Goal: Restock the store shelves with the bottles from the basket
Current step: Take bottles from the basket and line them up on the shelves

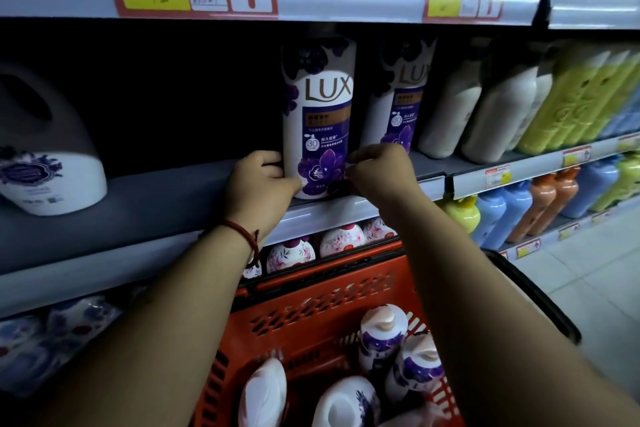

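Lux bottle (pixel 318 114) stands on the shelf (pixel 173 198), gripped low between left hand (pixel 258 184) and right hand (pixel 377 173).

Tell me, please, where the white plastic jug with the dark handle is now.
In the head view, the white plastic jug stands far left on the grey shelf, a wide gap left of the tall white-and-purple LUX bottle.

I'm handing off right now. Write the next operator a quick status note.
Left hand grips the front bottle low on its left; right hand holds its lower right.
It stands upright at the shelf edge, a second bottle upright behind to its right.
Done: this one is placed but not yet released.
Still to shelve: at least four bottles in the basket below.
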`<state>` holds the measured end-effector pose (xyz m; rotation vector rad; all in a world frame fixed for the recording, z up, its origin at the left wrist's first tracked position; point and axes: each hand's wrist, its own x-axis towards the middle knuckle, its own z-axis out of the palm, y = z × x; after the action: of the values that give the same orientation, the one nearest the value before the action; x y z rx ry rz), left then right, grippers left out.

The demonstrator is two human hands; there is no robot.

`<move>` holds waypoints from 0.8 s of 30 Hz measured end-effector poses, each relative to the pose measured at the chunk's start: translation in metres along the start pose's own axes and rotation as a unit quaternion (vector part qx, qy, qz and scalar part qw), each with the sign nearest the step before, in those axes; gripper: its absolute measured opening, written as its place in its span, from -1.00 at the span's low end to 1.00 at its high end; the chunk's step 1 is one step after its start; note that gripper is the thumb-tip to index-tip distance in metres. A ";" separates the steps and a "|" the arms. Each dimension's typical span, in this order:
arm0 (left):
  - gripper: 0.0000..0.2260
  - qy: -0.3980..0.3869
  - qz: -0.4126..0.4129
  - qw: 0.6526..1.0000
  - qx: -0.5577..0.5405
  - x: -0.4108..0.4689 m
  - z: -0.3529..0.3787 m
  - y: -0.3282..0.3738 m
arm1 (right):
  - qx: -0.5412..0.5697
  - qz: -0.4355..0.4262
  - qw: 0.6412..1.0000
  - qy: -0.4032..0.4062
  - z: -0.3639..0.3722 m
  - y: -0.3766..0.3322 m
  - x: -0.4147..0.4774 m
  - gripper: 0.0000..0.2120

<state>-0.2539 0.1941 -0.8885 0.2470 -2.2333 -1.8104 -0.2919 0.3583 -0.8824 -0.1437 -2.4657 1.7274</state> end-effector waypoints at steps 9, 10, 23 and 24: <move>-0.38 -0.039 -0.043 0.990 -0.128 0.006 0.008 0.001 | 0.015 -0.012 1.000 0.000 0.001 0.002 0.000 -0.70; -0.39 -0.044 -0.045 0.989 -0.135 0.007 0.010 0.000 | 0.017 -0.008 1.000 -0.002 0.002 0.004 0.001 -0.66; -0.48 -0.152 -0.048 0.984 -0.079 0.012 0.016 0.001 | 0.025 -0.025 0.999 -0.018 -0.001 0.018 0.001 -0.54; -0.47 -0.156 -0.041 0.985 -0.066 0.010 0.015 0.002 | 0.021 -0.023 0.999 -0.025 -0.003 0.018 0.000 -0.52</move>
<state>-0.2677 0.2056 -0.8887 0.0304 -2.3187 -2.1625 -0.2909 0.3671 -0.8980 -0.0410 -2.4443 1.7840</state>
